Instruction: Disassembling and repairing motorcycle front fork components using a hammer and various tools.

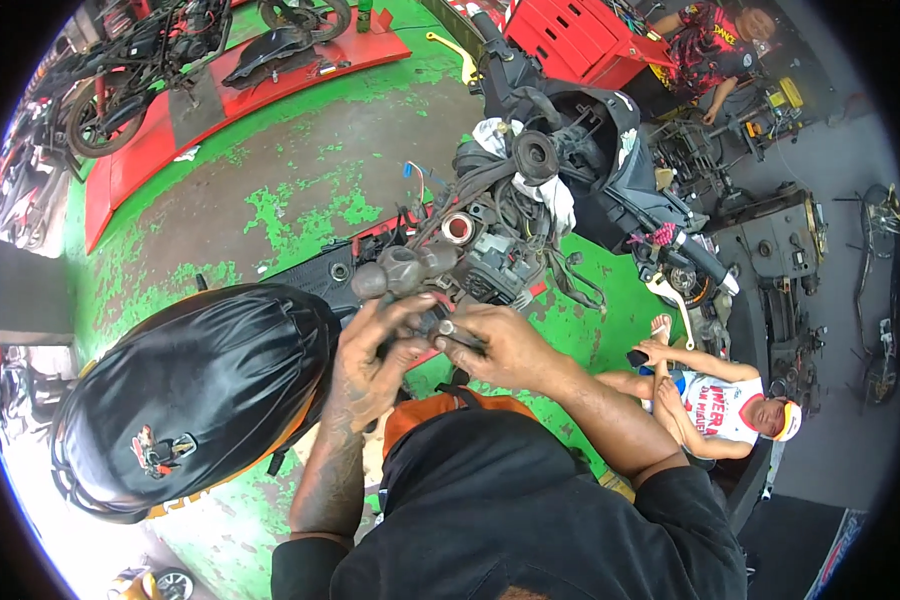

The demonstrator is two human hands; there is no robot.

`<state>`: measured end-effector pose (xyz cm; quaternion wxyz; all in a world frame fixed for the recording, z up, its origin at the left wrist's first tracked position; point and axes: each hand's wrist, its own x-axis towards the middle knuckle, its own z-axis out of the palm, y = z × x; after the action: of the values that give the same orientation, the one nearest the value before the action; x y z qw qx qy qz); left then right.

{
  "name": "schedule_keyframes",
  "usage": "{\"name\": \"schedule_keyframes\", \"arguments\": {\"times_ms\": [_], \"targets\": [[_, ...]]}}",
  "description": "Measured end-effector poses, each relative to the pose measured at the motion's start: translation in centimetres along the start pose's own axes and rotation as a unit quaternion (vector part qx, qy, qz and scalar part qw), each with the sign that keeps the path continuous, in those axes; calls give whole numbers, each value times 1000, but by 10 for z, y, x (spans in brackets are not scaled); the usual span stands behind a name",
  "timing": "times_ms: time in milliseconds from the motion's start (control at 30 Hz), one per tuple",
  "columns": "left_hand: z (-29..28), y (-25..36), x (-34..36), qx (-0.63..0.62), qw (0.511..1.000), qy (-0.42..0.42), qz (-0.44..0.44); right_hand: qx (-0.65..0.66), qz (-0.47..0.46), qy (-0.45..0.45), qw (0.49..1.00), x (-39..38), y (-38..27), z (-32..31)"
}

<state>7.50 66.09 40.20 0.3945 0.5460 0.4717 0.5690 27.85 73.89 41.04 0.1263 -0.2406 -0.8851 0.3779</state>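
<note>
My left hand is in front of my chest, its thumb and fingers curled round a small dark part with a red strip by it. Just to its right, my right hand is closed on a short dark tool-like piece with a round metal end. My fingers cover most of both pieces, so their exact kind does not show. Directly beyond my hands is the stripped body of a scooter, with wires, hoses and a rounded grey part exposed.
A black scooter seat is close on my left. Handlebars with a gold lever rise ahead and right. A red tool cabinet and a red platform bearing motorcycles are farther off. One person sits at right; another is behind the cabinet.
</note>
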Motion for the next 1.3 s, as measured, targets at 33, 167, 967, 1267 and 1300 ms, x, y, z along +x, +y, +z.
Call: {"name": "schedule_keyframes", "arguments": {"times_ms": [33,167,967,1267,1300], "targets": [[-3,-8,1,30,999,7,25,16,80,-17,997,-6,0,-1],[-10,-41,6,14,994,58,-95,57,218,-40,974,-10,-10,11],[11,-82,100,286,953,-85,52,-371,173,147,901,28,66,73],[15,-81,98,268,960,-69,41,-422,159,113,885,29,59,60],[16,-80,98,273,959,-49,57,-494,131,72,857,28,56,56]]}}
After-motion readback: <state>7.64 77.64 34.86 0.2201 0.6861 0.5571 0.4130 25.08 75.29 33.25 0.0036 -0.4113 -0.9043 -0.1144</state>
